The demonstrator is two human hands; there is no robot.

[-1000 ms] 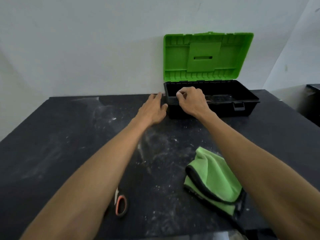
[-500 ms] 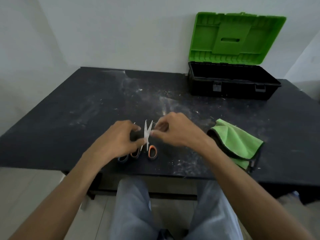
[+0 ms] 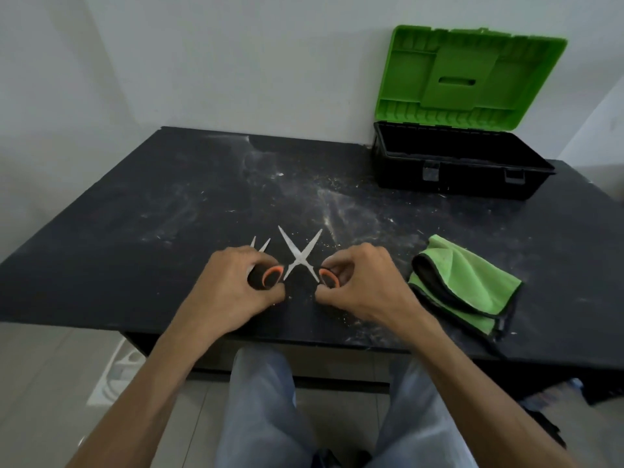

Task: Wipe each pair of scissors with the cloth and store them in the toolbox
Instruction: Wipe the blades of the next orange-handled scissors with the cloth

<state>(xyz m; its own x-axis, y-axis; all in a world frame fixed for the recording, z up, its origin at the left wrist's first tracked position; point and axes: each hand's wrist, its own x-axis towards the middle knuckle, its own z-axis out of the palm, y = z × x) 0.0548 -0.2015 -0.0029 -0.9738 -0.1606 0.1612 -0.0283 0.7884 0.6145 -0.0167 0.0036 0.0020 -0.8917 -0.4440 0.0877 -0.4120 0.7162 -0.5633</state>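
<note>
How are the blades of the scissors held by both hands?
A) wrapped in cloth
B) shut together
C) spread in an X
C: the orange-handled scissors have blades crossed wide apart, the left hand and right hand each gripping a handle loop; the green cloth lies apart on the table.

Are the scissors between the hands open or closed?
Open: the scissors form a wide X; left hand and right hand each hold one handle.

Scissors in left hand, right hand
</note>
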